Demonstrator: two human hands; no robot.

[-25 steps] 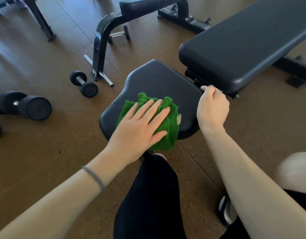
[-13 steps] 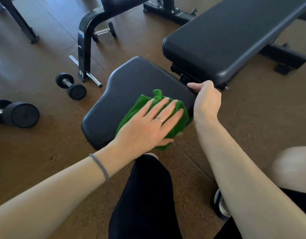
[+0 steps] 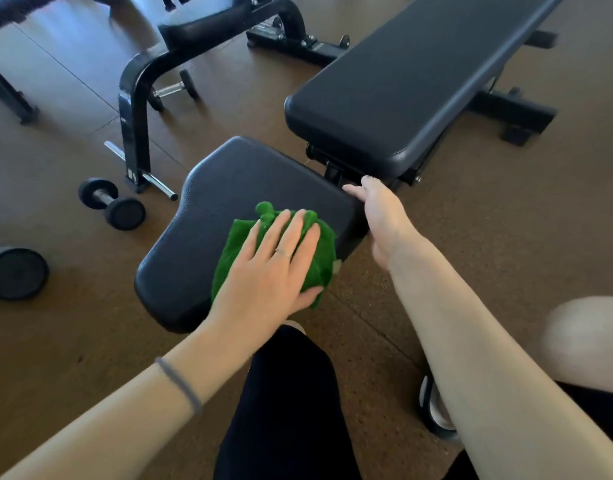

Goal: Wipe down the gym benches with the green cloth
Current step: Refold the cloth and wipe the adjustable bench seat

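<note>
The black seat pad [image 3: 225, 188] of a gym bench fills the middle of the view, with the long black back pad [image 3: 402, 88] slanting away to the upper right. A crumpled green cloth [image 3: 324, 251] lies on the seat pad's near right corner. My left hand [image 3: 274, 268] presses flat on the cloth, fingers spread, thumb curled under its near edge. My right hand [image 3: 381, 216] grips the seat pad's right edge, next to the gap between the two pads.
A second bench [image 3: 201, 26] with a curved black frame [image 3: 135, 109] stands at the back left. Small dumbbells [image 3: 111, 204] [image 3: 173, 88] and a large dumbbell [image 3: 16, 271] lie on the brown floor at left. My black-clad knee [image 3: 287, 403] is below the seat.
My left hand has slid the green cloth across the seat pad toward its right edge. My right hand has kept its hold on the seat's right side. The camera has shifted.
</note>
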